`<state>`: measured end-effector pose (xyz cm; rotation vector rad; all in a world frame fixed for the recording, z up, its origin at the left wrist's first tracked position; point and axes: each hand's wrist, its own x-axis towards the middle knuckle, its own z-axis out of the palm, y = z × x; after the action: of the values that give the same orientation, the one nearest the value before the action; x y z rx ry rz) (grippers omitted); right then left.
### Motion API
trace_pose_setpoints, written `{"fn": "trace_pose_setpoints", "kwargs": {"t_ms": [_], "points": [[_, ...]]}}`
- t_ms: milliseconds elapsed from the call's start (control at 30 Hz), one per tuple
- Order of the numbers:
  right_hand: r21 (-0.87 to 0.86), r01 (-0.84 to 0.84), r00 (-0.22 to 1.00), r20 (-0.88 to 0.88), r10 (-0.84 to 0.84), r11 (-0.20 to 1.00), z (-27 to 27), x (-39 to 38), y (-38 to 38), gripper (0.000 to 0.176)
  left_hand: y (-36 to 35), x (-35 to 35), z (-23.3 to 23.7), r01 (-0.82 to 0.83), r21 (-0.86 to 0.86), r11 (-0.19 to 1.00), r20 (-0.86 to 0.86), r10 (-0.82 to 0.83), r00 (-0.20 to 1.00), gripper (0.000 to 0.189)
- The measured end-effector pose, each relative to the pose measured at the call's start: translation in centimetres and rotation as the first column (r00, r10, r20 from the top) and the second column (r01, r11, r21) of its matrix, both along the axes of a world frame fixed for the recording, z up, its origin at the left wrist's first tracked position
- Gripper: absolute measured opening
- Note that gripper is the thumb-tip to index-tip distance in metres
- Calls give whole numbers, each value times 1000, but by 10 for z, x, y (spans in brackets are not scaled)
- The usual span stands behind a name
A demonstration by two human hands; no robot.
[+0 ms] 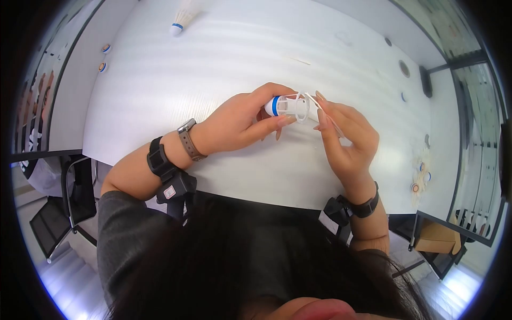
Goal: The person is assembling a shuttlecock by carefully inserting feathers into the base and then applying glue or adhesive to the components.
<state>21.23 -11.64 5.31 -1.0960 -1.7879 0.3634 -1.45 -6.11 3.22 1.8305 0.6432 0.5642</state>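
Near the middle of the white table, my left hand [242,120] grips a shuttlecock base [276,105] with a blue band, its white cork end pointing left. A white open frame with a ring [302,106] extends from the base to the right. My right hand [346,130] pinches a thin white piece [333,124], which looks like a feather or strip, at the ring's right side. Whether this piece is joined to the ring is too small to tell.
A whole shuttlecock [178,25] lies at the table's upper left, near two round cork pieces [103,67] by the left partition. A thin stick [300,61] lies beyond my hands. Corks and feather scraps [421,176] are at the right. An open cardboard box [434,238] stands below right.
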Motion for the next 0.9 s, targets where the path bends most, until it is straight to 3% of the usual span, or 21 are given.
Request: {"fn": "trace_pose_setpoints", "kwargs": {"t_ms": [133,367,533,567,667,767,900], "points": [[45,9,1000,26,-10,999,-2,1,1,25,-1,2,2,-13,-9,1000,7,13,1000,38],[49,28,998,53,-31,998,-2,3,3,27,-3,3,3,-27,75,997,85,20,996,55],[106,21,1000,16,-22,994,-7,3,6,25,-1,2,4,-18,113,993,3,17,1000,58],[43,17,1000,11,-18,999,-3,3,3,25,-2,2,3,-22,129,991,-3,22,1000,59],[41,34,996,87,-37,999,2,1,1,24,-2,1,7,-6,121,993,-50,12,999,61],[106,50,998,22,-53,993,-6,5,5,24,-4,2,11,-21,142,990,-37,26,999,62],[64,23,997,70,-27,998,-2,1,0,24,-5,0,8,-22,138,990,-39,27,999,61]]}}
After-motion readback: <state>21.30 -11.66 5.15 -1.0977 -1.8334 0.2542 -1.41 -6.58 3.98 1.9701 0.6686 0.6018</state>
